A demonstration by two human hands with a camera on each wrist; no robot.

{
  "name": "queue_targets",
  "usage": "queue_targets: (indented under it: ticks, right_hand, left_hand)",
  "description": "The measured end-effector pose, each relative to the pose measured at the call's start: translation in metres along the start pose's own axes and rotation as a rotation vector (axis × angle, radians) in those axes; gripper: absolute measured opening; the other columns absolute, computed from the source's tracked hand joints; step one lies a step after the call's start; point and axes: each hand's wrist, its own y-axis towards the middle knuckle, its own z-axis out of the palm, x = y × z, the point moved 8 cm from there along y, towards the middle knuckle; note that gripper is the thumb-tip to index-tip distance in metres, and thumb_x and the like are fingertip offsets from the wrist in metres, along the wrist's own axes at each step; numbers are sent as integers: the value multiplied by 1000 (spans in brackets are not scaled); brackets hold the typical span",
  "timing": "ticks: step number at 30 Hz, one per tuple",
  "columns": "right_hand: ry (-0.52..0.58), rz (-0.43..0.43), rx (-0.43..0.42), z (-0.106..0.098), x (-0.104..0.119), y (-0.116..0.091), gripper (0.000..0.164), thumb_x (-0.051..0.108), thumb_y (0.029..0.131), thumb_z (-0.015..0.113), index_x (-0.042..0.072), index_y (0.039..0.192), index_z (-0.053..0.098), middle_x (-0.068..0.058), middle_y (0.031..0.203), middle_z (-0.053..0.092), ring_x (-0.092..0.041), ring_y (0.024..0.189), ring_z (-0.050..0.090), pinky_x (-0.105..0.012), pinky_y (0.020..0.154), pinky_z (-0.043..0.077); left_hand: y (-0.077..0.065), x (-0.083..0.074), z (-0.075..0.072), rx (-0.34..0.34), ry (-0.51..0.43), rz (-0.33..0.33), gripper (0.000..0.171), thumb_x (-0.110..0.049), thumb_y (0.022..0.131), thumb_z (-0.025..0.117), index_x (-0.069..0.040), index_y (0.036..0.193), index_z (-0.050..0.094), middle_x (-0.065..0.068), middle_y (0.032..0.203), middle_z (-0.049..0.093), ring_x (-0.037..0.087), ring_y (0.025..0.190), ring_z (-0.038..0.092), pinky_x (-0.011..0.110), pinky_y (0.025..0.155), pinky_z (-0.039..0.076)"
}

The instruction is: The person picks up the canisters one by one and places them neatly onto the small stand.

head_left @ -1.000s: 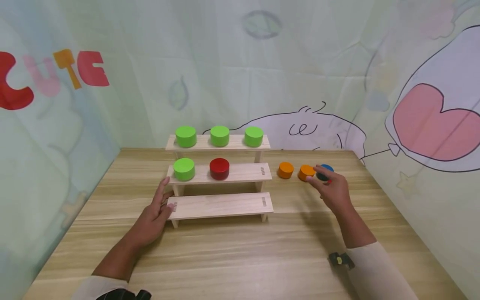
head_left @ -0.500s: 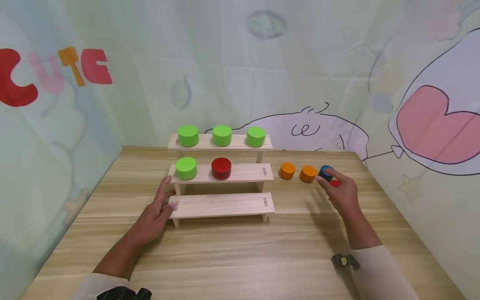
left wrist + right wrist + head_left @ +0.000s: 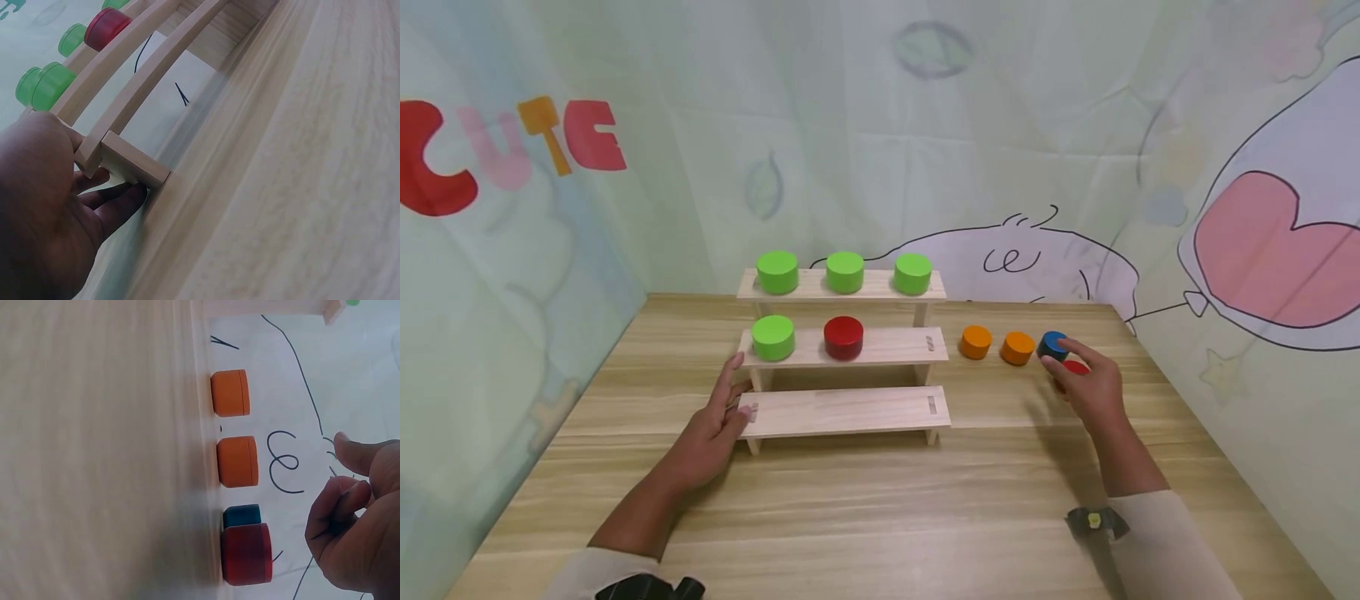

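My left hand [image 3: 702, 442] grips the left end of a three-tier wooden stand [image 3: 850, 412], its thumb on the lowest step. In the left wrist view, fingertips [image 3: 132, 195] lie against the end leg. My right hand [image 3: 1096, 398] holds nothing and hovers above a red round block [image 3: 1077, 367] and a blue one [image 3: 1054, 342], thumb and forefinger apart. It partly covers the red block in the head view. Seen from the right wrist, the red block [image 3: 247, 554] stands on the table in front of the blue block [image 3: 242, 515], and the hand is off to their right.
Three green blocks [image 3: 845, 272] line the top tier. The middle tier bears another green block [image 3: 772, 337] and a dark red block [image 3: 843, 337]. Right of the stand, two orange blocks [image 3: 975, 342] sit on the wooden table [image 3: 865, 517]. A printed curtain [image 3: 850, 142] hangs behind.
My right hand has moved right, from beside the second orange block past the blue block to over the red one. My left hand keeps its hold on the stand.
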Motion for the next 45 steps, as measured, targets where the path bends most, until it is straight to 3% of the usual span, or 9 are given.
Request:
queue_targets:
  ticks: [6,14,18,21,26,31,36,39,45]
  right_hand:
    - [20,32,23,0,-9,7,60,25,105,76,16,161,56,-20,178,34,-51,139,58,-22,80,63]
    - [-34,77,28,-6,-18,12,60,21,103,78,11,159,57,-20,177,37,-50,167,25,-56,125,43]
    - [-73,131,15,-10,-26,14,62,23,103,79,13,160,57,-21,177,34,-52,161,33,-39,101,62]
    - [-95,184,1,-12,-32,14,63,23,103,79,16,161,55,-21,177,34,-51,158,38,-29,85,64]
    - [-89,246,-7,-13,-41,15,63,20,104,77,15,162,53,-25,177,33,-51,156,39,-53,114,56]
    - [-63,268,-4,-14,-45,15,62,16,103,79,11,160,55,-27,175,35,-50,155,38,-58,127,42]
    - [-85,279,-5,-15,-50,16,59,16,103,79,10,158,58,-29,171,41,-44,137,48,-36,96,58]
    - [-100,265,-11,-16,-51,17,57,16,103,79,10,156,60,-30,169,44,-41,128,50,-23,74,50]
    - [-120,223,-3,-16,-52,18,54,16,102,79,6,153,62,-31,168,45,-47,143,46,-31,89,49]
  left_hand:
    - [0,0,0,-5,2,-3,79,-12,118,42,-33,177,-7,40,167,39,55,146,56,67,112,47]
    - [-2,-1,1,-6,6,6,78,-12,118,40,-32,177,-8,41,167,38,56,144,56,67,111,48]
    - [-2,-1,1,-5,6,9,78,-12,118,40,-31,177,-8,41,167,38,57,145,56,67,110,48]
    - [-2,0,1,-1,6,7,78,-13,118,40,-31,177,-8,41,167,38,57,145,56,67,110,49]
    - [-2,0,1,4,7,0,78,-13,119,40,-32,177,-9,41,168,36,57,145,55,67,111,49]
    - [-1,1,1,3,6,-4,78,-14,119,40,-33,177,-8,40,168,37,57,145,55,67,111,48]
    - [-1,2,2,1,14,-12,78,-14,118,40,-33,177,-8,39,167,39,56,145,56,69,114,46]
    - [-1,1,1,2,11,-7,78,-14,118,40,-33,177,-8,40,167,38,56,144,57,68,112,47]
    - [0,-1,1,2,11,3,78,-13,118,40,-32,177,-9,41,167,38,56,143,57,67,111,48]
